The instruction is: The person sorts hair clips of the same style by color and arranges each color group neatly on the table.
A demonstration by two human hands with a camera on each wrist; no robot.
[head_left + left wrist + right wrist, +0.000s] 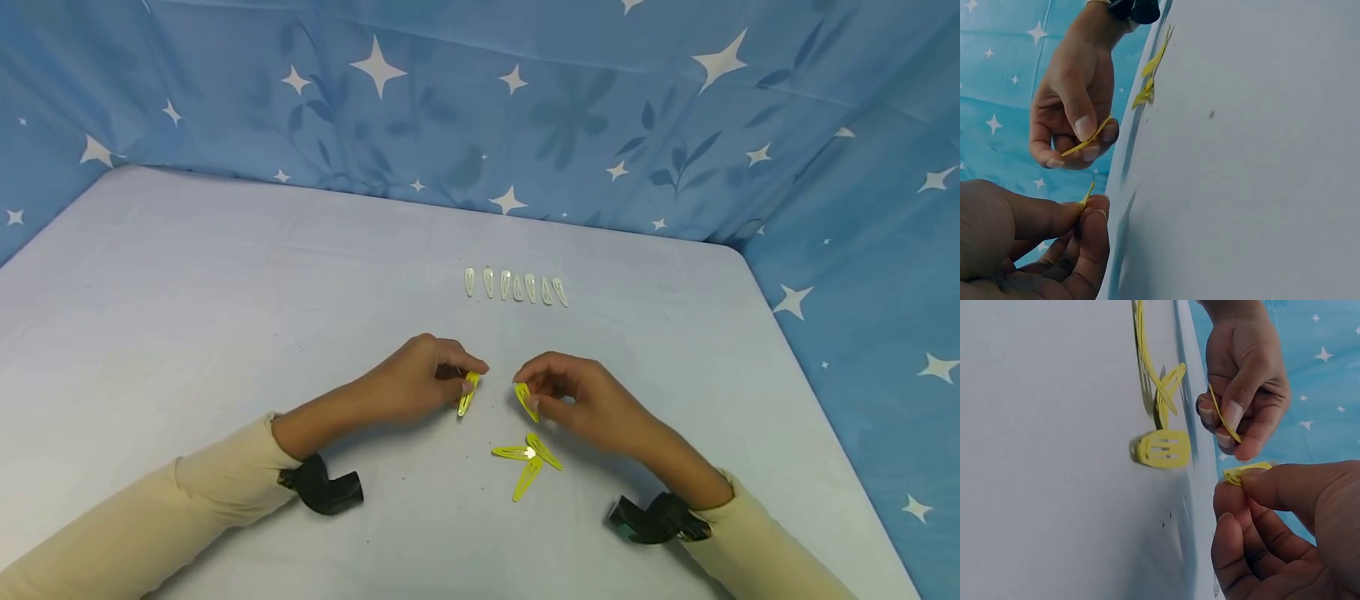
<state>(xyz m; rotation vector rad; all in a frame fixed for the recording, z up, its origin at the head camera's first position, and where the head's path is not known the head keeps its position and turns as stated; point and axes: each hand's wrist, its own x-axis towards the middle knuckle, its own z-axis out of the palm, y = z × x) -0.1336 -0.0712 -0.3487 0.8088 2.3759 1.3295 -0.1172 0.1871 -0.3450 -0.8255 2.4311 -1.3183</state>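
My left hand point(412, 385) pinches a yellow snap hair clip point(467, 402) between thumb and fingers, its narrow end pointing down toward me. Opposite it, my right hand point(596, 404) holds another yellow hair clip point(522, 398) by thumb and fingertips, a short gap from the left one. Both held clips show thin and edge-on in the left wrist view, where the left-hand clip point(1087, 195) is partly covered by the fingers. Three more yellow hair clips point(528, 479) lie on the table just in front of the hands, their ends meeting in a fan.
Beyond the hands, several pale hair clips point(529, 287) lie side by side in a row on the white-covered table point(225, 275). Blue curtains point(465, 108) with white stars hang along the back and right side. Each wrist wears a black camera mount point(318, 487).
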